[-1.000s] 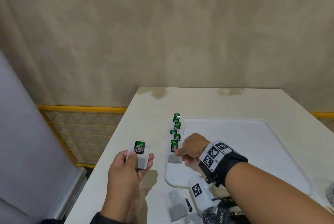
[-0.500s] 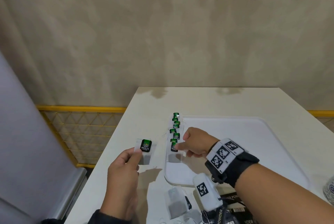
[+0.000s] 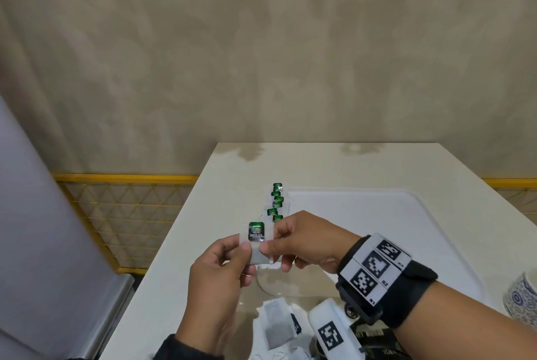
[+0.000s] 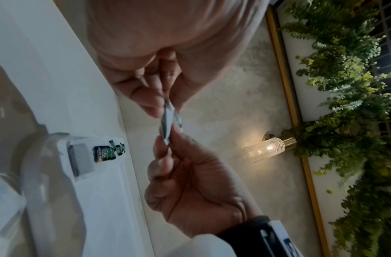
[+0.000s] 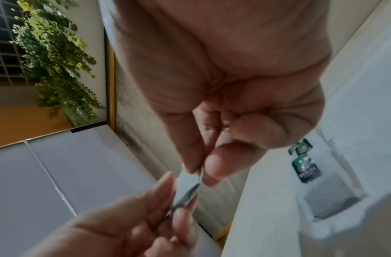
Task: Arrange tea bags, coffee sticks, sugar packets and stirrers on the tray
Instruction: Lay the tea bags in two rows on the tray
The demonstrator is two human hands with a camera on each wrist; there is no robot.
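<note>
Both hands hold one tea bag [image 3: 257, 240] in the air just above the near left corner of the tray [image 3: 406, 231]. Left hand [image 3: 220, 278] grip: thumb and fingers pinched on the bag's left edge. Right hand [image 3: 302, 240] grip: thumb and forefinger pinched on its right edge, other fingers curled under. Wrist views show the bag edge-on between the two pinches. Step in hand looks like a hand-over or a straightening of the bag before it goes down. A row of tea bags [image 3: 276, 202] with green tags already runs along the tray's left edge; rest of the tray is bare. Next move likely calls for one hand to let go and the other to lay the bag flat at the near end of the row, tag lined up with the others. Loose tea bags [image 3: 279, 330] and dark packets [image 3: 380, 345] wait on the white counter [image 3: 180, 258] near the person, so coffee, sugar and stirrers look not yet started. A patterned cup [image 3: 523, 301] sits at the right edge. Beige wall behind, yellow mesh rail to the left; the wrist views show hanging greenery and a lit wall lamp.
</note>
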